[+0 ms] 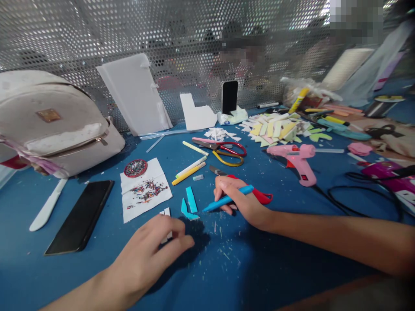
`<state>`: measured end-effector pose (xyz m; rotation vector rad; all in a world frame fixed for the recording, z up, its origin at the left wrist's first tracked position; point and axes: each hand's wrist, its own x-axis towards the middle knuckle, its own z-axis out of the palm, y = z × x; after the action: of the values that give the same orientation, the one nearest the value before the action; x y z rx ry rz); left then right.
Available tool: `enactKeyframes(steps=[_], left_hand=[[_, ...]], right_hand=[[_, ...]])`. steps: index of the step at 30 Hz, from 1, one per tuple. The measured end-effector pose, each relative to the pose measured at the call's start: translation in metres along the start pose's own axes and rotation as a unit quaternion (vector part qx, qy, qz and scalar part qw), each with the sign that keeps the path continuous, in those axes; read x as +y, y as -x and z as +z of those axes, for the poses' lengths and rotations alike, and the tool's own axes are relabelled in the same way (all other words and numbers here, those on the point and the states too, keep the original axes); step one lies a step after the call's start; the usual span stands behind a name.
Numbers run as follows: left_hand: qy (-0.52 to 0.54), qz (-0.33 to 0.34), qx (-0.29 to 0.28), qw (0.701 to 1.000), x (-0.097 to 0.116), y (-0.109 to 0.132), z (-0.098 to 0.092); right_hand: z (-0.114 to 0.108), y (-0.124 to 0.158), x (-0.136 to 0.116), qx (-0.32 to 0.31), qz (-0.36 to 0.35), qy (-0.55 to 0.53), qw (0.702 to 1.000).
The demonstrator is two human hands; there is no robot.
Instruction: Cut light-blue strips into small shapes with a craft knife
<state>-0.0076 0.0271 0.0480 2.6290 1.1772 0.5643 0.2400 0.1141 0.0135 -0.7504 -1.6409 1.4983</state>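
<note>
My right hand (238, 196) is closed around a blue pen-like stick (220, 202) whose tip points left, toward small blue foam pieces (190, 201) on the blue table (227, 268). It rests over red-handled scissors (259, 194). My left hand (155, 252) has its fingers curled down onto small white foam pieces (166, 212), pinching them against the table.
A black phone (81, 216) and a white knife-like tool (47, 207) lie at left beside a beige backpack (55, 125). Paper with coloured sprinkles (144, 190), yellow sticks (189, 170), other scissors (227, 151), a pink glue gun (296, 160) with black cable (356, 203) and foam scraps (275, 127) fill the middle. A perforated metal screen (181, 39) stands behind.
</note>
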Motion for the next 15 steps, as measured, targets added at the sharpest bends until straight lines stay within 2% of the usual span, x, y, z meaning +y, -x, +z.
enactKeyframes(steps=[2,4,6,8,11,15], left_hand=[[0.005,0.032,-0.005,0.999,0.005,0.002,-0.001],[-0.005,0.101,-0.01,0.995,0.01,0.004,-0.001],[-0.055,0.193,0.005,0.98,0.015,0.007,0.0],[-0.123,0.251,0.019,0.96,0.019,0.01,0.001],[-0.17,0.251,0.01,0.953,0.024,0.013,0.001],[-0.171,0.24,0.035,0.955,0.021,0.016,0.0]], right_hand=[[0.0,0.0,0.0,0.0,-0.002,-0.001,1.0],[0.0,0.0,0.0,-0.001,-0.003,-0.002,1.0],[0.0,0.0,0.0,-0.002,-0.005,-0.002,1.0],[-0.001,0.0,0.0,-0.003,-0.005,-0.002,1.0],[-0.001,-0.001,0.0,-0.008,-0.003,0.001,1.0],[0.004,-0.001,-0.003,-0.028,0.005,0.002,1.0]])
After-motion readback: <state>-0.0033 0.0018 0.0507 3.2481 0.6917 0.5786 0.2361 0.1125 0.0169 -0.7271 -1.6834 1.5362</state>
